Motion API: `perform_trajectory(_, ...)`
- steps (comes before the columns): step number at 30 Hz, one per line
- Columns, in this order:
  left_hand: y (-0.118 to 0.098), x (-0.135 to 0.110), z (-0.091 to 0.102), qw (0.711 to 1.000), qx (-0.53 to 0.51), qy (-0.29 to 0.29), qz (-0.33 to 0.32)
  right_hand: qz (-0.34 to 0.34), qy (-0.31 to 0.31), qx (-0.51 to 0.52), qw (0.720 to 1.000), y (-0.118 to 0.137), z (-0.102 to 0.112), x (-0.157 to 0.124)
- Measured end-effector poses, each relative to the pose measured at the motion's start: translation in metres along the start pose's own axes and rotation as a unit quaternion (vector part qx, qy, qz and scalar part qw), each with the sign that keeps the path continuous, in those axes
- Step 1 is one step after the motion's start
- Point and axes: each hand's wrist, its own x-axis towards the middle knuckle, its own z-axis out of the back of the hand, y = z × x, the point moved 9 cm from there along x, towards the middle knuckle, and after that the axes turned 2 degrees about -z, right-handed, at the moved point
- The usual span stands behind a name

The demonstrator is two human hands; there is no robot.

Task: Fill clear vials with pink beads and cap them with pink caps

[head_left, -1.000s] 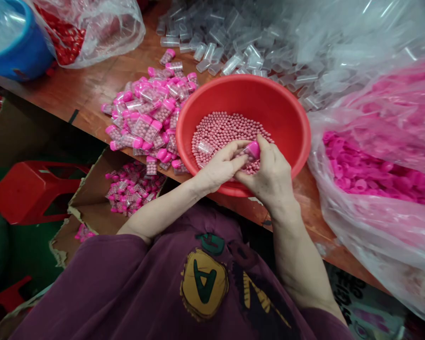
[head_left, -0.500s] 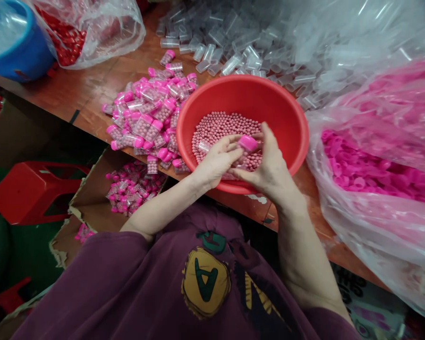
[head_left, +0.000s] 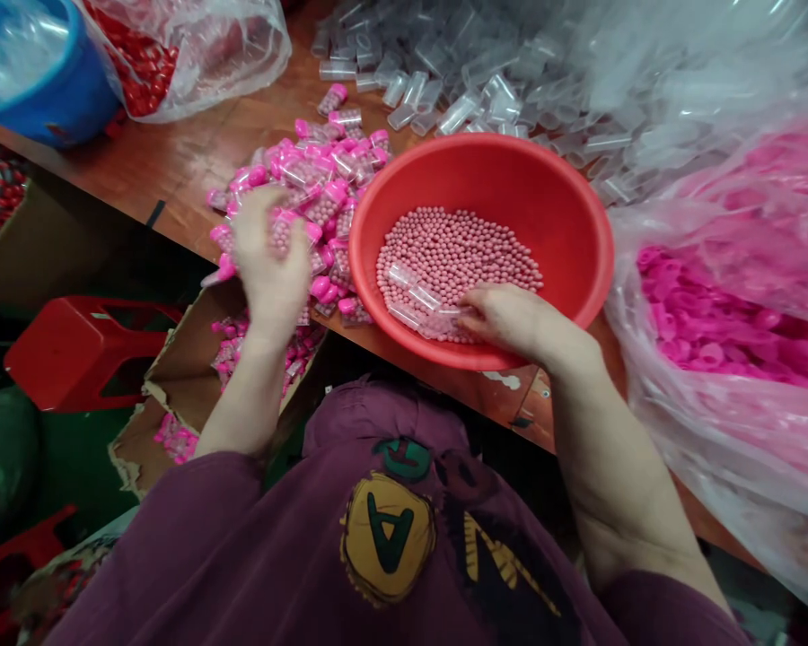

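Under the right hand, clear plastic vials lie on pink beads in a red plastic basin.

The right hand's fingers lie low against the nearest vial, with no firm grip showing; the left hand, fingers bunched and pointing down, hangs over a heap of filled, pink-capped vials on the wooden counter, and whether it pinches anything is hidden. The empty vials look very light, stiff and thin-walled, probably slick and apt to roll, so pinching the barrel between fingertips seems safest. The beads look small, hard and smooth, likely to scatter if spilled. Further right of the right hand sits a clear bag of pink caps.
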Motion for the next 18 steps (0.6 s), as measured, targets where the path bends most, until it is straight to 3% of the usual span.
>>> perform_trajectory(5,0.011,0.023,-0.102,0.984,0.073,0.159,-0.033,0.013,-0.179,0.058,0.982,0.003,0.028,-0.006)
perform_trajectory(8,0.024,0.037,-0.144,0.956,0.117,0.266,-0.029,0.038,-0.286,0.096,0.953,0.005,0.039,-0.022)
perform_trajectory(10,0.027,0.045,-0.157,0.940,0.125,0.315,-0.035,0.042,-0.338,0.120,0.933,0.003,0.044,-0.030)
perform_trajectory(13,0.029,0.060,-0.161,0.920,0.168,0.352,-0.047,0.031,-0.362,0.166,0.917,-0.007,0.046,-0.033)
perform_trajectory(15,0.036,0.075,-0.156,0.899,0.281,0.334,-0.048,0.007,-0.383,0.197,0.902,-0.022,0.049,-0.037)
perform_trajectory(18,0.045,0.101,-0.147,0.838,0.465,0.280,-0.060,-0.045,-0.455,0.206,0.865,-0.050,0.056,-0.060)
